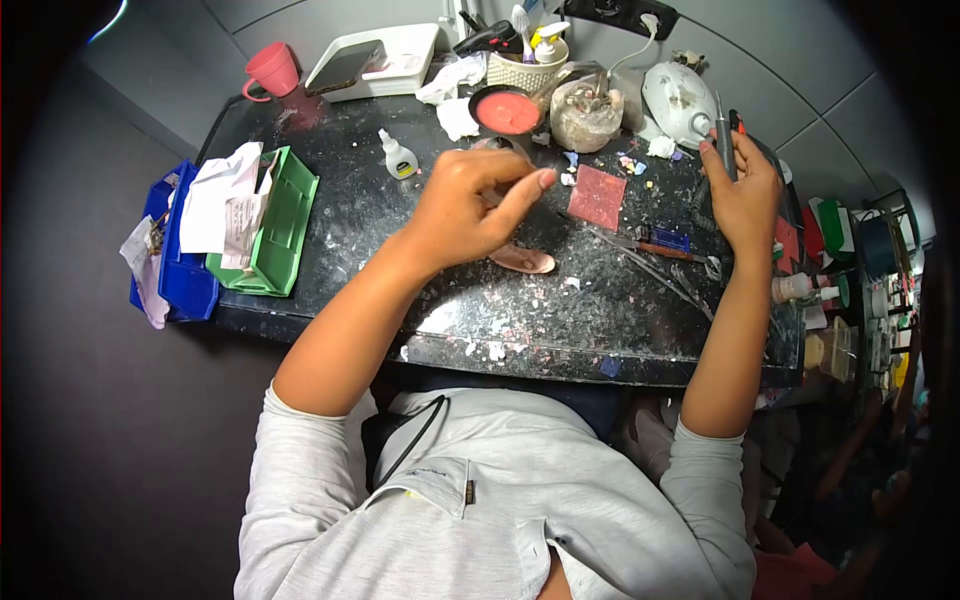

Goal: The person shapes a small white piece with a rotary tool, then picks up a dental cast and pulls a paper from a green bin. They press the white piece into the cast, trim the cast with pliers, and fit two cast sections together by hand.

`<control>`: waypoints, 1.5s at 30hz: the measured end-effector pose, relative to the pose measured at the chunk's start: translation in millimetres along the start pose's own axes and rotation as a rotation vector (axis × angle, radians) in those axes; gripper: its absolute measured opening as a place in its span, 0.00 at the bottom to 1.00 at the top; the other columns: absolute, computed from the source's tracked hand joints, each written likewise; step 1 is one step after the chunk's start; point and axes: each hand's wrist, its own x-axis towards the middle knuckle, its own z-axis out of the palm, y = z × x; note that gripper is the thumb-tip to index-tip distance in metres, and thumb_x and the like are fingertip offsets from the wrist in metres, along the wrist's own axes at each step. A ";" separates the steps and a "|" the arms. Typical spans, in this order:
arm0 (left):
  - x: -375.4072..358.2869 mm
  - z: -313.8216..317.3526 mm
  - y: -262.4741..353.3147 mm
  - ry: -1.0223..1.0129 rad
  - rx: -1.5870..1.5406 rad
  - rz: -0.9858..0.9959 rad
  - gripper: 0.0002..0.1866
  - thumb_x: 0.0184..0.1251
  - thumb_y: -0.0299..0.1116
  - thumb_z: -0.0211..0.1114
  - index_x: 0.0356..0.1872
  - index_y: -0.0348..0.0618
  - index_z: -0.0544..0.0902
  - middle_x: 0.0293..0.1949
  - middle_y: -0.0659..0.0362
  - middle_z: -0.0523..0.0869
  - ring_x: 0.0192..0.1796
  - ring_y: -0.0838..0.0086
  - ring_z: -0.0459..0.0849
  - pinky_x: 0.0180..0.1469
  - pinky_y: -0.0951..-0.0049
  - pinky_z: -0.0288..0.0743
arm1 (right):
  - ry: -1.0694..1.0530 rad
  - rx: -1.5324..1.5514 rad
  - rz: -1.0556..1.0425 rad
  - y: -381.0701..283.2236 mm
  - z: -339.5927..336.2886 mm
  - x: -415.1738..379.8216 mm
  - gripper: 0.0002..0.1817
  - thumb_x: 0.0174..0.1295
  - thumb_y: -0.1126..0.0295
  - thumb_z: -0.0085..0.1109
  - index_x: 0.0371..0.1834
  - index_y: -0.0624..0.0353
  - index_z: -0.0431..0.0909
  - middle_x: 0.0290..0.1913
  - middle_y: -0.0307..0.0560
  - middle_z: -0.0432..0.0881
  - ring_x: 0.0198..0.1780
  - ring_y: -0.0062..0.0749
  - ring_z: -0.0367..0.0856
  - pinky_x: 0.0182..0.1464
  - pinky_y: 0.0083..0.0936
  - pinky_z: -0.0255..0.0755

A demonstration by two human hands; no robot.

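Observation:
My left hand [470, 205] hovers over the middle of the dark worktop [400, 290], fingers curled together; whether something small is pinched in them I cannot tell. Just below it lies a flesh-pink moulded piece [525, 260] on the worktop. My right hand [742, 190] is raised at the right side and grips a slim grey handpiece tool [723, 140] upright. A square pink wax sheet [597, 197] lies between the two hands.
A round dish of pink material [506, 111], a glue bottle [398, 156], a bag of pieces [586, 112] and a white machine [678, 98] stand at the back. Green tray [283, 222] and blue bin [185, 275] with papers sit left. Metal tools [660, 265] lie right.

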 end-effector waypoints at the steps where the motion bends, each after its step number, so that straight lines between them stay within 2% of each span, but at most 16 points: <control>1: -0.4 -4.0 1.7 0.031 -0.008 -0.029 0.10 0.73 0.28 0.70 0.32 0.33 0.90 0.26 0.53 0.90 0.27 0.74 0.86 0.33 0.73 0.77 | 0.002 0.006 0.001 1.4 0.2 -2.4 0.15 0.67 0.67 0.71 0.52 0.65 0.86 0.43 0.49 0.94 0.42 0.24 0.90 0.49 0.24 0.79; 6: 0.8 -27.5 -1.3 0.031 0.008 -0.089 0.07 0.71 0.28 0.70 0.36 0.33 0.90 0.30 0.54 0.91 0.31 0.76 0.86 0.34 0.76 0.76 | -0.005 0.013 0.041 -5.8 2.5 -5.0 0.15 0.66 0.67 0.71 0.52 0.65 0.87 0.42 0.49 0.93 0.42 0.23 0.89 0.48 0.23 0.79; 8: 0.5 -32.4 -7.6 -0.096 0.032 -0.023 0.08 0.63 0.29 0.72 0.41 0.37 0.90 0.33 0.53 0.90 0.29 0.71 0.84 0.33 0.72 0.76 | -0.006 0.013 0.049 -6.6 3.8 -6.6 0.15 0.66 0.67 0.71 0.52 0.65 0.87 0.42 0.49 0.93 0.42 0.22 0.89 0.48 0.23 0.78; 9: 0.8 -34.1 -4.1 -0.103 0.030 -0.024 0.08 0.63 0.29 0.72 0.41 0.37 0.90 0.33 0.53 0.90 0.29 0.71 0.84 0.33 0.72 0.76 | -0.014 0.028 0.042 -6.6 4.4 -6.4 0.16 0.66 0.66 0.72 0.52 0.65 0.87 0.42 0.49 0.94 0.41 0.22 0.89 0.48 0.23 0.78; 11: 2.7 -38.2 5.1 -0.427 0.091 -0.128 0.13 0.58 0.26 0.74 0.46 0.37 0.90 0.43 0.54 0.90 0.43 0.70 0.87 0.44 0.71 0.78 | -0.023 0.042 0.039 -4.3 6.1 -6.7 0.17 0.66 0.65 0.72 0.52 0.65 0.87 0.43 0.49 0.94 0.41 0.23 0.89 0.47 0.23 0.78; 12: 0.7 -32.2 1.1 -0.466 0.056 -0.050 0.14 0.57 0.26 0.75 0.46 0.37 0.90 0.45 0.53 0.88 0.48 0.62 0.87 0.50 0.63 0.80 | -0.019 0.020 0.030 -2.6 7.1 -6.5 0.18 0.66 0.64 0.72 0.53 0.65 0.87 0.43 0.49 0.94 0.41 0.23 0.89 0.47 0.24 0.79; 15: -5.3 -23.9 -0.7 -0.588 0.112 0.049 0.15 0.56 0.27 0.77 0.46 0.40 0.91 0.47 0.53 0.87 0.51 0.56 0.86 0.55 0.59 0.80 | -0.012 -0.015 0.020 -1.0 8.5 -5.9 0.19 0.65 0.63 0.73 0.54 0.64 0.87 0.44 0.49 0.94 0.41 0.23 0.90 0.47 0.25 0.79; 16: -6.1 -23.6 2.6 -0.614 0.137 0.005 0.15 0.55 0.28 0.78 0.45 0.43 0.92 0.48 0.54 0.87 0.51 0.56 0.86 0.54 0.60 0.81 | -0.011 -0.028 0.021 -0.7 9.0 -5.9 0.20 0.65 0.62 0.73 0.54 0.64 0.87 0.45 0.49 0.94 0.41 0.24 0.90 0.47 0.26 0.80; 26: -11.9 -8.4 8.8 -0.619 0.135 0.051 0.12 0.58 0.27 0.78 0.44 0.45 0.93 0.42 0.57 0.87 0.44 0.59 0.88 0.46 0.63 0.82 | -0.014 0.001 0.001 -0.2 11.4 -6.8 0.20 0.65 0.63 0.73 0.54 0.65 0.87 0.44 0.51 0.94 0.41 0.24 0.90 0.46 0.25 0.80; 29: -12.7 -4.8 7.5 -0.627 0.136 0.026 0.10 0.58 0.26 0.78 0.41 0.43 0.92 0.42 0.57 0.87 0.44 0.59 0.88 0.46 0.63 0.81 | -0.024 0.003 0.011 -3.2 10.2 -7.9 0.19 0.65 0.63 0.73 0.54 0.65 0.87 0.43 0.50 0.94 0.40 0.24 0.89 0.46 0.25 0.79; 34: -12.4 -3.9 6.8 -0.659 0.046 -0.020 0.05 0.58 0.21 0.74 0.34 0.36 0.88 0.41 0.55 0.87 0.45 0.57 0.88 0.48 0.61 0.81 | -0.017 -0.006 0.004 -4.6 10.7 -8.8 0.18 0.66 0.64 0.72 0.53 0.64 0.87 0.42 0.49 0.94 0.38 0.23 0.89 0.45 0.25 0.79; 41: -12.9 -3.0 0.2 -0.639 -0.025 0.029 0.08 0.58 0.15 0.69 0.39 0.35 0.85 0.39 0.51 0.87 0.45 0.55 0.87 0.49 0.61 0.80 | -0.043 -0.009 -0.041 -14.0 9.4 -11.4 0.17 0.66 0.64 0.71 0.51 0.65 0.87 0.40 0.49 0.94 0.36 0.24 0.88 0.46 0.26 0.78; 44: -10.3 -5.0 5.1 -0.596 0.011 0.008 0.09 0.60 0.15 0.68 0.41 0.35 0.83 0.41 0.52 0.88 0.45 0.61 0.89 0.50 0.65 0.81 | -0.054 -0.002 -0.037 -17.1 9.0 -12.3 0.16 0.66 0.65 0.71 0.51 0.65 0.87 0.39 0.48 0.93 0.37 0.22 0.88 0.46 0.25 0.78; 45: -7.2 -7.8 15.7 -0.550 -0.092 -0.127 0.07 0.64 0.17 0.68 0.41 0.35 0.83 0.41 0.54 0.88 0.46 0.65 0.89 0.51 0.68 0.81 | -0.066 0.035 -0.018 -18.5 9.0 -12.7 0.16 0.66 0.66 0.71 0.51 0.66 0.87 0.39 0.47 0.93 0.37 0.21 0.88 0.45 0.24 0.78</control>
